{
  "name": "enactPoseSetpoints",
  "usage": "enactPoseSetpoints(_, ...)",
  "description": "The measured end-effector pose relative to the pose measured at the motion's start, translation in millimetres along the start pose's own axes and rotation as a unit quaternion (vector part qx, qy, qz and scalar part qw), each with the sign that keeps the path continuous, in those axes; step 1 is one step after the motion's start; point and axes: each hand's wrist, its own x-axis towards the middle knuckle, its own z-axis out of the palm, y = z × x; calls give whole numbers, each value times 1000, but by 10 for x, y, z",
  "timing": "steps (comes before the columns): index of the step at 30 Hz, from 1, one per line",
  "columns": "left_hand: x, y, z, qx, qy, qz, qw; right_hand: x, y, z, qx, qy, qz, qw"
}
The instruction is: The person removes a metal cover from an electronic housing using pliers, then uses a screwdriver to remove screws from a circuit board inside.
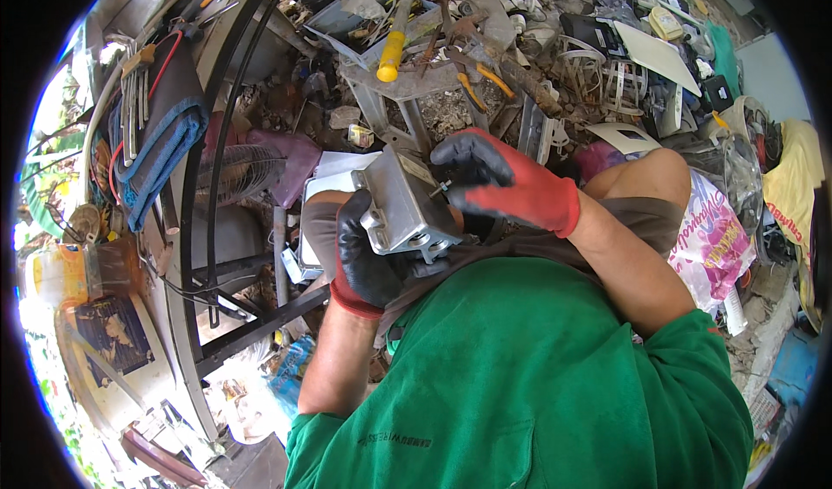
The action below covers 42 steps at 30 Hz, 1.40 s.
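Note:
My left hand (360,255), in a red and black work glove, is wrapped round the near left side of a silver metal housing (403,205). The housing is box-shaped, with round openings at its near end, and is held tilted over my lap. A thin screw-like piece (440,188) shows at its right side; whether it is fixed there cannot be made out. Close to that piece is my right hand (511,181), gloved the same way. Its fingers are bent but apart from the thumb, with nothing visible between them, and the thumb side is blurred.
Ahead stands a small metal stand (416,81) bearing a yellow-handled hammer (392,55), orange-handled pliers (481,81) and a grey bin (347,25). A black metal frame (186,229) rises at the left. Scrap parts pile up at the far right, beside a printed plastic bag (715,242).

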Motion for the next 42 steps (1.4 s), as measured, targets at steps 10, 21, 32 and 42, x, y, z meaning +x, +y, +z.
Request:
enactPoseSetpoints(10,21,-31,17,79,49,19,996,-66,-39,-50,-27,-21,81,996)
enactPoseSetpoints(21,64,-79,-67,108,48,68,991,-94,-165,-59,-55,-47,125,990)
enactPoseSetpoints(32,3,-51,198,105,21,86,991,-166,-68,-64,-6,-6,79,997)
enactPoseSetpoints(42,24,-111,54,88,38,105,990,-205,-78,-74,-8,-21,53,998)
